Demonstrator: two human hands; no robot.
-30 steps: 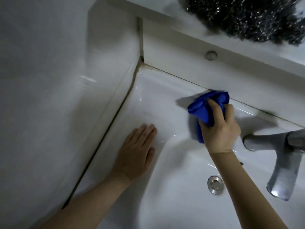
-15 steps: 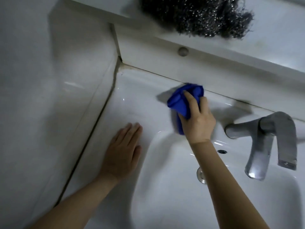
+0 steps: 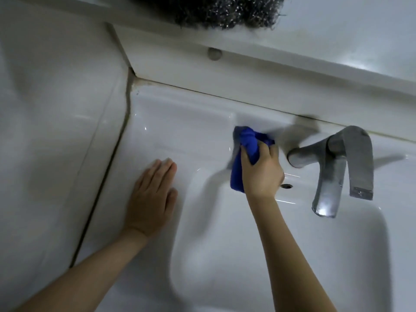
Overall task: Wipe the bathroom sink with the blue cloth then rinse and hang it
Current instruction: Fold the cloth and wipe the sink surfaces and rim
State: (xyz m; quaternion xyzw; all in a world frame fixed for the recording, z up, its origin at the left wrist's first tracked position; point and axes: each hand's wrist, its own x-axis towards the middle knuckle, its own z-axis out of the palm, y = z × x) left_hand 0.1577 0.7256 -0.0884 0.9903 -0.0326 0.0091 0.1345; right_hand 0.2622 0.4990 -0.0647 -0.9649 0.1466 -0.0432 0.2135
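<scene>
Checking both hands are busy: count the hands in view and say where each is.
2. The left hand lies flat on the sink rim, left of the basin. The right hand grips the blue cloth beside the tap.

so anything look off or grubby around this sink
Yes: the seam between the sink and the left wall is dark and grimy, worst at the back corner. A steel wool scourer lies on the ledge above. Nothing looks spilled or broken.

Steel scourer [image 3: 216,12] cut off at top edge, blue cloth [image 3: 246,145] motion-blurred
</scene>
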